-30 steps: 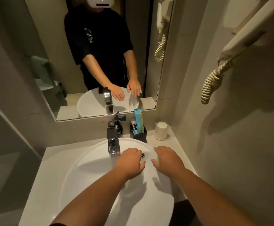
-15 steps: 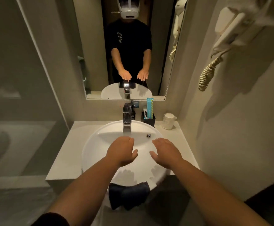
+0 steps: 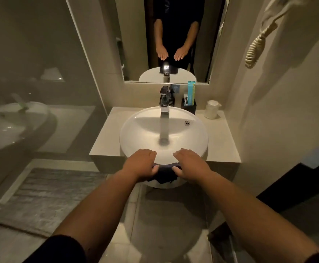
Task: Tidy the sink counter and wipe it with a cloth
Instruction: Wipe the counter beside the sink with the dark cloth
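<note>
A round white basin [image 3: 130, 128] sits on a beige counter [image 3: 105, 139], with a chrome faucet [image 3: 164, 103] at its back. A dark cloth [image 3: 164, 173] hangs over the basin's front rim. My left hand [image 3: 139, 164] and my right hand [image 3: 191, 165] hover palm-down at that rim, one at each end of the cloth. Their fingers are spread flat and the thumbs touch the cloth's top edge. Neither hand has closed around it.
A black holder [image 3: 190, 107] with a teal box [image 3: 191, 90] and a white cup [image 3: 210, 109] stand at the counter's back right. A wall hair dryer's coiled cord [image 3: 255, 48] hangs at the right. A glass partition is at the left, a grey mat [image 3: 46, 194] on the floor.
The view has pulled back from the sink. Both hands moved from over the bowl toward me, down to the front rim where the dark cloth hangs.
</note>
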{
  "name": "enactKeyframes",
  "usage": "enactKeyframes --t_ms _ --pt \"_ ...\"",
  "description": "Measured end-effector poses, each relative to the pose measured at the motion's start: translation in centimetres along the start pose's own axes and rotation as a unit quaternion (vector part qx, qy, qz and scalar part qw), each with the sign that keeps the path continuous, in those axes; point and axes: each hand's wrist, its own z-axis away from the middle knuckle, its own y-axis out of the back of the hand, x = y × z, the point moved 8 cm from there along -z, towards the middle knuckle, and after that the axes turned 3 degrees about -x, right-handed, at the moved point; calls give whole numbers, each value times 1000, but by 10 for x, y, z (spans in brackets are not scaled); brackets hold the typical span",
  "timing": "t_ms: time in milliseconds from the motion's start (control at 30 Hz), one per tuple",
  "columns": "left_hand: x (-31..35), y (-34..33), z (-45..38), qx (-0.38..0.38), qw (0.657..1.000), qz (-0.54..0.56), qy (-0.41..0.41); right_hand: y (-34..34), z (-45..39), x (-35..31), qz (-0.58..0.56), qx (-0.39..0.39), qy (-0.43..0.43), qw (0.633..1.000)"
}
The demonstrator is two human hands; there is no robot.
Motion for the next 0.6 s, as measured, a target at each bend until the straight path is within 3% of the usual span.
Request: enactKeyframes --t_ms 267,400,600 --pt "-3 -59 -27 -46 996 -29 -73 -75 -25 -2 6 -12 10 1000" --pt "2 -83 -38 -59 996 -5 -73 -84 -31 3 -3 13 0 1000" --pt "0 -86 -36 -60 995 -20 -73 -78 -33 7 -41 -8 -2 999"
